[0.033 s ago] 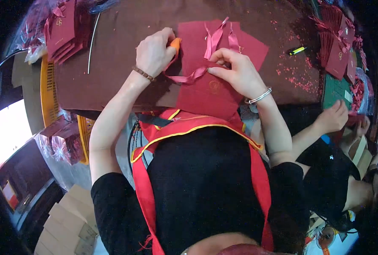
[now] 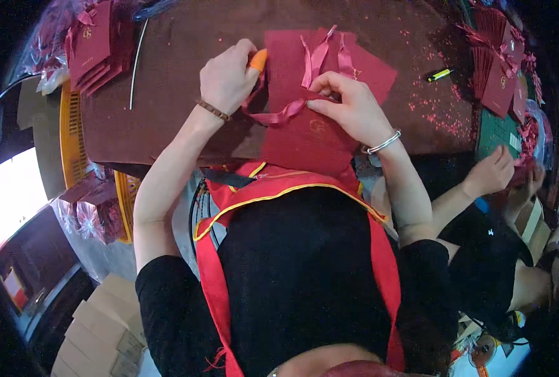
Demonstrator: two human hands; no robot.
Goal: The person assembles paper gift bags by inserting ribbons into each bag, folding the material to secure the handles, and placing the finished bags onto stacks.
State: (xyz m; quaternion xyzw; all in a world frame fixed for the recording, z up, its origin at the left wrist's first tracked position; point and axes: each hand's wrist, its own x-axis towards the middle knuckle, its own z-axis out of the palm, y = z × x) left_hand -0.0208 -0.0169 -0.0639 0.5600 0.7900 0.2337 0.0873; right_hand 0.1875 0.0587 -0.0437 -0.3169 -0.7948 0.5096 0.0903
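Observation:
A flat dark-red paper bag (image 2: 295,141) lies in front of me at the table's near edge, its lower part reaching over my apron. From its upper part a pink-red ribbon (image 2: 273,118) loops out to the left. My right hand (image 2: 350,107), with a silver bracelet, pinches the ribbon against the bag between thumb and fingers. My left hand (image 2: 227,76), wearing a beaded bracelet, is closed on the ribbon's other stretch; the exact grip is partly hidden. An orange finger cot (image 2: 259,60) covers its thumb. More red bags (image 2: 377,66) with pink ribbons (image 2: 318,60) lie beneath and beyond.
Brown cloth covers the table (image 2: 185,125). A yellow pen-like tool (image 2: 440,75) lies right, by scattered red bits (image 2: 440,116). Stacked red bags stand at far left (image 2: 92,47) and right (image 2: 498,81). A co-worker's hand (image 2: 490,173) works at right. Cardboard boxes (image 2: 103,327) sit lower left.
My left hand has shifted very slightly to the left, and the ribbon curves a little differently. The co-worker's hands at the right have moved slightly. The bag stays where it was.

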